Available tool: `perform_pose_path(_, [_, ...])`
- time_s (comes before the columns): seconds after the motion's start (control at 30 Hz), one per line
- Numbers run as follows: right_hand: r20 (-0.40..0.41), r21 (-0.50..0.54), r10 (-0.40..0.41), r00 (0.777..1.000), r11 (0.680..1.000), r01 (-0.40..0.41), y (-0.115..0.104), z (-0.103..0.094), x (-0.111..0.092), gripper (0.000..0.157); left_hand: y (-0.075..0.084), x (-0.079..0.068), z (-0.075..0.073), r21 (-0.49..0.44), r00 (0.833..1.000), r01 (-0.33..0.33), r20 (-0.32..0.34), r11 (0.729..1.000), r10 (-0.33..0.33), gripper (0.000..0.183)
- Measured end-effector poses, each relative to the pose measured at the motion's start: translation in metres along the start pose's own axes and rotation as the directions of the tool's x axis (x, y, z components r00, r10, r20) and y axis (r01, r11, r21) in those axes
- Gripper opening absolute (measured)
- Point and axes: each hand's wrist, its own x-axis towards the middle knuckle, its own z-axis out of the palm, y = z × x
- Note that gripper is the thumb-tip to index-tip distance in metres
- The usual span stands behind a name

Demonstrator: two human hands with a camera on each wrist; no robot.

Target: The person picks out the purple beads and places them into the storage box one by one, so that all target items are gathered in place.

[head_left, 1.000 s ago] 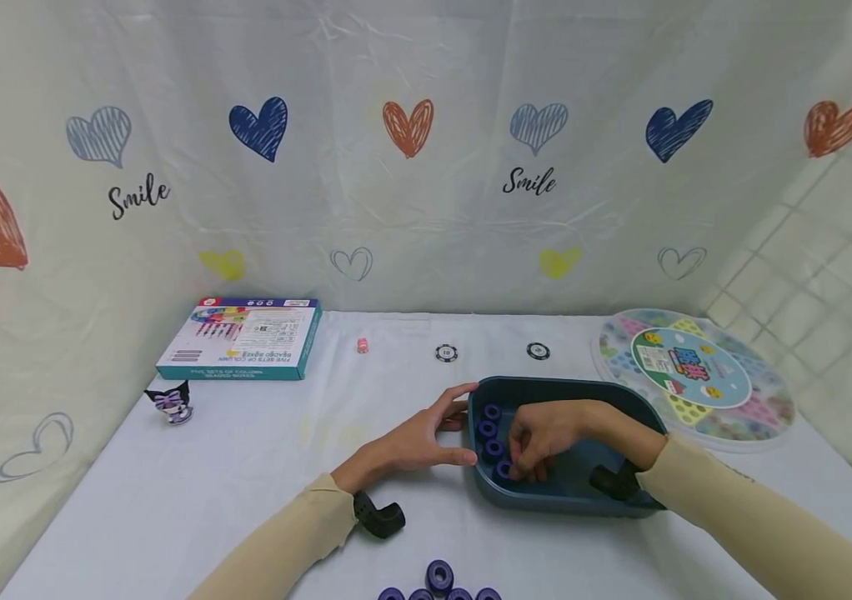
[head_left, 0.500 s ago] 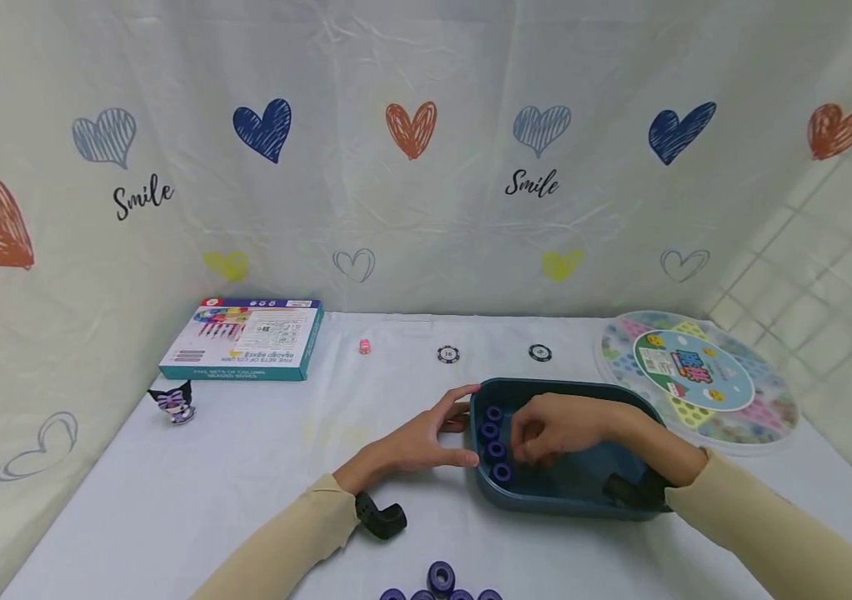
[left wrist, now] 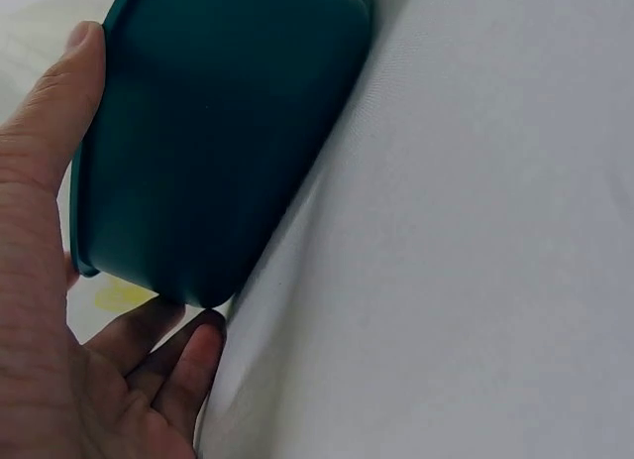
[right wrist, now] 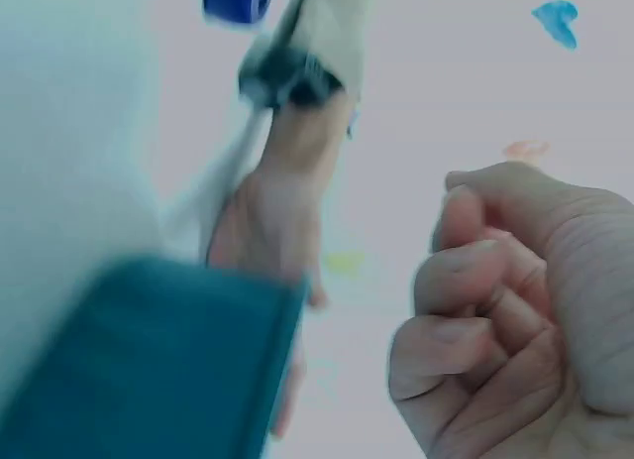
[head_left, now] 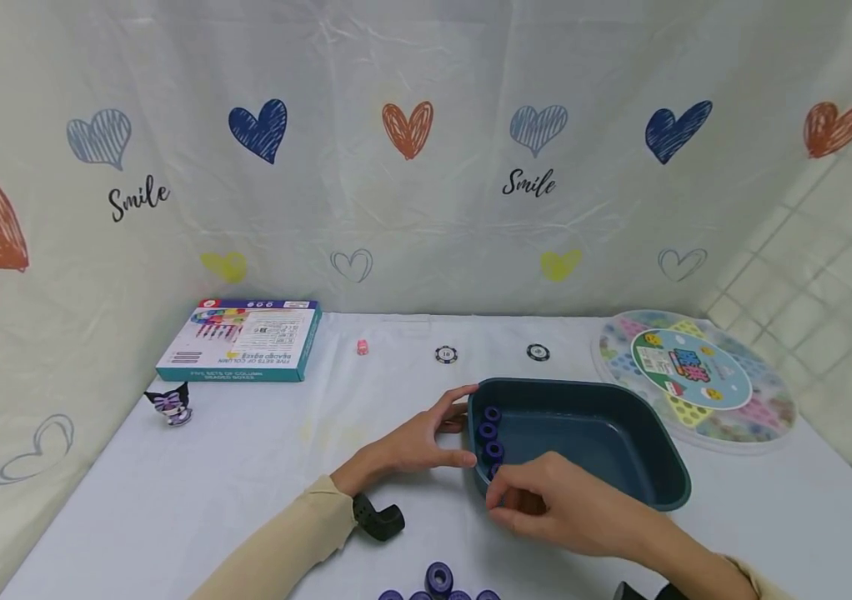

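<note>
The left hand (head_left: pixel 426 437) clasps the left end of a deep blue-green tray with rounded corners (head_left: pixel 583 429), which stands on a white-covered table (head_left: pixel 171 500). Its thumb lies against the rim at the near side, and its fingers reach to the far corner; the left wrist view shows the other fingers bent beside the outer wall.

The right hand (head_left: pixel 561 504) is apart from the left one, at the near-left part of the tray, and in the head view it hides some of the near wall. Its thumb and index finger meet at the tips, and the other fingers are curled toward the palm. Whether this hand touches the tray, I cannot tell.

Inside the tray, four purple ring-shaped pieces (head_left: pixel 494 451) make a row along the left wall — the nearest is partly hidden by the right hand. Five more dark purple rings (head_left: pixel 439 577) are on the table at the lower edge of the head view, four of them cut by it.

Behind, from left to right, there are a flat teal-and-white cardboard box (head_left: pixel 246 337) with a small black-and-purple figurine (head_left: pixel 172 404) in front, a tiny pink object (head_left: pixel 362 347), two black-and-white round chips (head_left: pixel 446 355) well apart, and a round, colourful case (head_left: pixel 696 375) near the tray's right end.
</note>
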Motion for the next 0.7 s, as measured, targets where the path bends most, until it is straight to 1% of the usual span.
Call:
perform_pose_path(0.07, [0.025,0.031,-0.032,0.999,0.999,0.031,-0.003,0.011,-0.003,0.005,0.001,0.000,0.000,0.004,1.000,0.002,-0.004,1.000,-0.002,0.087])
perform_pose_path(0.17, [0.114,0.068,0.012,0.993,0.997,-0.020,-0.003,0.025,-0.008,0.010,0.002,0.000,-0.001,0.002,1.000,0.011,-0.006,1.000,-0.011,0.087])
perform_pose_path(0.3, [0.261,0.058,0.101,0.960,0.991,-0.120,0.002,0.036,-0.010,0.016,0.004,-0.001,-0.001,-0.001,1.000,0.015,-0.007,1.000,-0.015,0.088])
perform_pose_path(0.37, [0.310,0.046,0.102,0.945,0.991,-0.122,0.006,0.040,-0.010,0.016,0.004,-0.002,-0.001,-0.004,1.000,0.011,-0.011,1.000,-0.011,0.088])
perform_pose_path(0.43, [0.341,0.036,0.100,0.935,0.992,-0.119,0.010,0.044,-0.009,0.017,0.004,-0.003,0.000,-0.006,1.000,0.004,-0.013,1.000,-0.004,0.088])
perform_pose_path(0.5, [0.356,0.023,0.089,0.930,0.994,-0.104,0.013,0.048,-0.008,0.017,0.003,-0.002,0.000,-0.007,1.000,-0.004,-0.011,1.000,0.004,0.088])
perform_pose_path(0.63, [0.367,0.036,0.081,0.927,0.994,-0.101,0.018,0.051,-0.008,0.018,0.001,-0.001,0.000,-0.002,1.000,-0.009,-0.004,1.000,0.009,0.087])
perform_pose_path(0.7, [0.371,0.055,0.086,0.924,0.992,-0.115,0.019,0.051,-0.008,0.018,0.000,0.000,0.000,0.001,1.000,-0.005,-0.004,1.000,0.005,0.088])
